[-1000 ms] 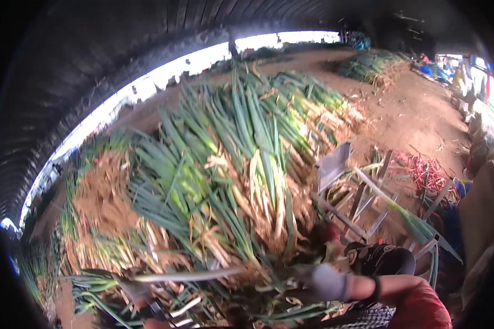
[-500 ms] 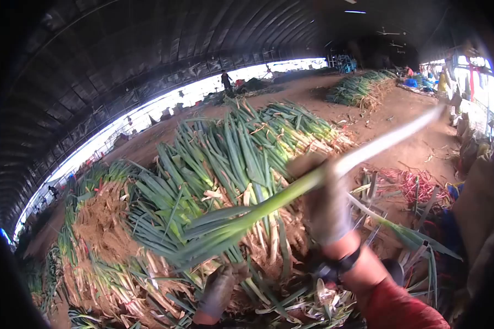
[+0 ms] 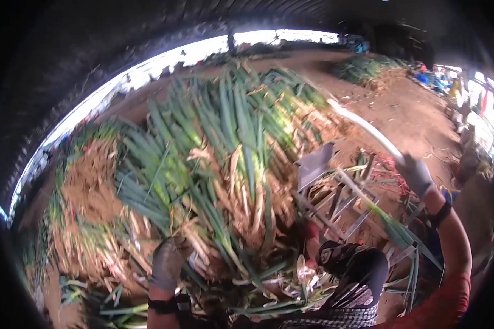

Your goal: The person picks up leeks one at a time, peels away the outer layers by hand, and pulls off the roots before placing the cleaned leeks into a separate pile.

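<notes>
My right hand (image 3: 415, 174), in a pale glove, is raised at the right with its fingers closed round one end of a leek (image 3: 368, 129). The white stalk slants up and left from the hand; its far end blurs against the leek pile (image 3: 241, 131). My left hand (image 3: 169, 262), in a dirty grey glove, is low on the left by the pile's root ends. Its fingers are blurred among the stalks, so I cannot make out whether it grips one. Another leek (image 3: 387, 222) lies across a metal frame (image 3: 340, 211) on the right.
Earthy root bundles (image 3: 90, 192) lie at the left. My patterned trouser leg (image 3: 357, 274) and leaf scraps (image 3: 280, 293) are below. Red string (image 3: 387, 174) lies beyond the frame. Farther back are another leek heap (image 3: 370, 68) and bare soil (image 3: 406, 109).
My right hand has swung right with the leek, which now points up and left from it. My left hand has shifted left. The view has tilted down, showing my leg and the metal frame.
</notes>
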The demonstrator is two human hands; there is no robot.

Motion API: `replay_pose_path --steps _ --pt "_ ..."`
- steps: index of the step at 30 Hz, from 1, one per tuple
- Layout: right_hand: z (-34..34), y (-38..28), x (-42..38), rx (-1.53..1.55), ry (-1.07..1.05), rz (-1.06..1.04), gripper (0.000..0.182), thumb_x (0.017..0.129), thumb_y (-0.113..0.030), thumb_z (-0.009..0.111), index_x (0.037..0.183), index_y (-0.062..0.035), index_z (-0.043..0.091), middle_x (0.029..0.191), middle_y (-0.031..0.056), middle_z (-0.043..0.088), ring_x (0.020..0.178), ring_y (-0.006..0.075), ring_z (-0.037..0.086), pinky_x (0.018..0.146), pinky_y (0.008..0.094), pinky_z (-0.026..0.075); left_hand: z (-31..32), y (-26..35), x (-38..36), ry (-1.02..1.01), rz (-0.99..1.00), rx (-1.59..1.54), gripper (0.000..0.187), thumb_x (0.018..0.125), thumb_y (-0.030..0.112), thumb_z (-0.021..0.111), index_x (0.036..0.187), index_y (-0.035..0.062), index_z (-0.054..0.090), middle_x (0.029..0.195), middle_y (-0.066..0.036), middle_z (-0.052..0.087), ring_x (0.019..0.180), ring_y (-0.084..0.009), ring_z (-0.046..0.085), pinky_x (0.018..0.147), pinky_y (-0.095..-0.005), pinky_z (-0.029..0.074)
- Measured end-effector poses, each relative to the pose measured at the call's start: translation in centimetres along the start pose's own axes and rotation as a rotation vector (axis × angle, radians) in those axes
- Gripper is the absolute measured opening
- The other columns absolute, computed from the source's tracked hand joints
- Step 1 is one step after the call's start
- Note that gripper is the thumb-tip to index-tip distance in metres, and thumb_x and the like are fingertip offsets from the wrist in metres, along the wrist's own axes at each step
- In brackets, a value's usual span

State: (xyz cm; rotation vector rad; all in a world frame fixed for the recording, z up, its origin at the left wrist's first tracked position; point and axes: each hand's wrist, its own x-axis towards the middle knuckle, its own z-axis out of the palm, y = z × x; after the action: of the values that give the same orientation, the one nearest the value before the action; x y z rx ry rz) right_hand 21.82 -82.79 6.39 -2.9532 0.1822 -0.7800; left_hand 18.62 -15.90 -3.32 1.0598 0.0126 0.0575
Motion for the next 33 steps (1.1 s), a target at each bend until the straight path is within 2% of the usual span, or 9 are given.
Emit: replay_pose_path --steps 3,4,8,14,16,20,22,27,33 --pt "11.9 11.0 -6.0 -0.003 -0.236 -0.03 0.034 0.085 -0.033 0.064 0.101 -0.004 0.055 0.073 0.023 0.062 0.07 0.0418 0.063 0.059 0.0492 0.047 -1.7 1.0 -1.7 0.007 0.037 -0.003 0.025 0.095 0.023 0.052 0.102 0.0009 0.06 0.096 -0.014 0.066 0.089 -0.0278 0.065 0.077 -0.0442 0.053" --pt "13.9 11.8 -7.3 0.063 -0.38 0.273 0.038 0.084 -0.035 0.064 0.105 -0.0039 0.056 0.076 0.0229 0.063 0.074 0.0405 0.064 0.063 0.0483 0.047 -2.5 1.1 -2.1 0.03 0.034 -0.004 0.025 0.095 0.023 0.052 0.102 0.0009 0.06 0.096 -0.014 0.066 0.089 -0.0278 0.065 0.077 -0.0442 0.053" --pt "14.6 9.9 -6.3 -0.312 -0.587 0.169 0.052 0.082 -0.037 0.065 0.119 -0.0022 0.053 0.098 0.0263 0.064 0.095 0.04 0.062 0.081 0.0459 0.049 -5.0 1.3 -3.1 0.15 0.0 -0.016 0.026 0.092 0.022 0.056 0.102 -0.0009 0.061 0.099 -0.014 0.066 0.09 -0.0268 0.065 0.081 -0.0463 0.054" --pt "7.6 -13.5 4.3 0.316 -0.825 -0.309 0.039 0.087 -0.03 0.064 0.116 -0.0049 0.062 0.102 0.0161 0.068 0.094 0.0267 0.067 0.083 0.0359 0.052 -7.1 0.6 -2.8 0.088 0.001 -0.185 0.025 0.095 0.024 0.051 0.102 0.0019 0.06 0.097 -0.01 0.065 0.091 -0.0252 0.062 0.081 -0.0433 0.049" --pt "8.0 -22.6 4.1 0.36 -0.98 -0.382 0.039 0.091 -0.032 0.061 0.121 -0.0077 0.06 0.106 0.0128 0.069 0.096 0.0245 0.068 0.091 0.0338 0.051 -3.3 1.7 -3.6 0.351 0.019 0.194 0.014 0.091 0.003 0.05 0.1 -0.0017 0.058 0.092 -0.01 0.062 0.085 -0.0191 0.063 0.078 -0.0354 0.054" --pt "18.7 -35.2 -0.5 0.371 -1.276 -0.89 0.043 0.091 -0.042 0.054 0.121 -0.0119 0.059 0.111 0.0154 0.066 0.102 0.0271 0.064 0.091 0.0385 0.049 -3.8 2.8 -4.5 0.322 0.109 0.423 0.016 0.091 0.002 0.047 0.098 -0.0039 0.06 0.092 -0.013 0.064 0.083 -0.0186 0.062 0.074 -0.0338 0.053" --pt "23.8 -42.1 -3.7 0.295 -1.376 -0.894 0.044 0.091 -0.044 0.05 0.12 -0.0122 0.059 0.109 0.0173 0.066 0.1 0.0295 0.064 0.089 0.0408 0.049 -3.4 3.5 -4.8 0.341 0.018 -0.015 0.02 0.093 0.007 0.047 0.098 -0.0057 0.061 0.089 -0.016 0.065 0.082 -0.0205 0.063 0.076 -0.0345 0.051" --pt "39.7 -54.7 -9.9 0.649 -1.278 -0.495 0.049 0.092 -0.043 0.052 0.128 -0.0102 0.053 0.114 0.0184 0.064 0.105 0.0339 0.061 0.093 0.0412 0.045 -4.4 3.1 -5.5 0.474 0.014 0.075 0.034 0.095 0.024 0.05 0.094 -0.0083 0.06 0.082 -0.02 0.065 0.073 -0.031 0.064 0.071 -0.0419 0.052" --pt "45.6 -63.2 -11.6 0.872 -1.124 -0.182 0.06 0.087 -0.047 0.06 0.129 -0.0042 0.051 0.111 0.0191 0.064 0.101 0.032 0.062 0.09 0.0378 0.046 -3.4 5.8 -4.9 0.499 -0.192 0.117 0.031 0.098 0.023 0.047 0.1 -0.0045 0.06 0.092 -0.016 0.064 0.082 -0.0235 0.059 0.08 -0.0371 0.046"
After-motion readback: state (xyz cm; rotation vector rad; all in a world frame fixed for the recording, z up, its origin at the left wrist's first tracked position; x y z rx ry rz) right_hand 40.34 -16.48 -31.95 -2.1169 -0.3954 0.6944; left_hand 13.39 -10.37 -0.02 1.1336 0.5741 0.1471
